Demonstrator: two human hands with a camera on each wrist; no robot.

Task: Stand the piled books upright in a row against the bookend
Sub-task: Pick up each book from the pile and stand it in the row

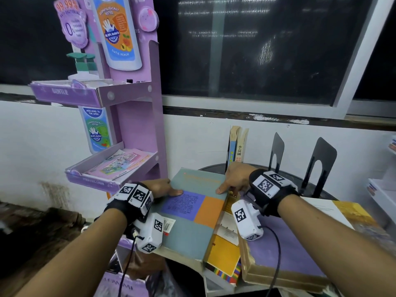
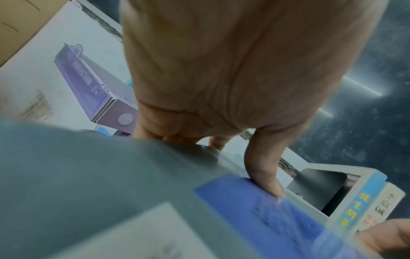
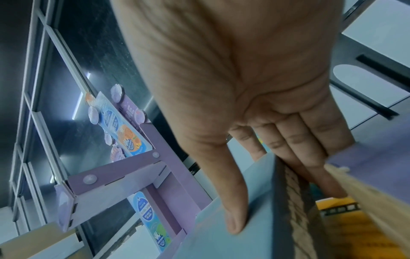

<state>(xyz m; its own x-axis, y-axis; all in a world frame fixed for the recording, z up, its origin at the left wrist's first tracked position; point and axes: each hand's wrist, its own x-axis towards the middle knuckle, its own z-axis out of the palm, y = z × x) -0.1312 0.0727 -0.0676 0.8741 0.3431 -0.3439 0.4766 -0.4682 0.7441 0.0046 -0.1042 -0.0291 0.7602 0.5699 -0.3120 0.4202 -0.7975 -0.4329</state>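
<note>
White wall below a dark window; a purple cardboard display stand (image 1: 137,116) stands at far left. A dark round worktop (image 1: 297,181) carries two black metal bookends (image 1: 321,166) at far right, with two thin books (image 1: 236,144) upright just left of them. A grey-green book (image 1: 192,213) with purple and orange panels lies on top of the near pile, over a yellow spiral-bound book (image 1: 225,254). A purple-covered book (image 1: 287,254) lies just right of it. The left hand (image 1: 162,187) grips the grey-green book's left edge, thumb on the cover, fingers curled below. The right hand (image 1: 233,179) grips its right edge, thumb on the cover, fingers down along the spine side.
</note>
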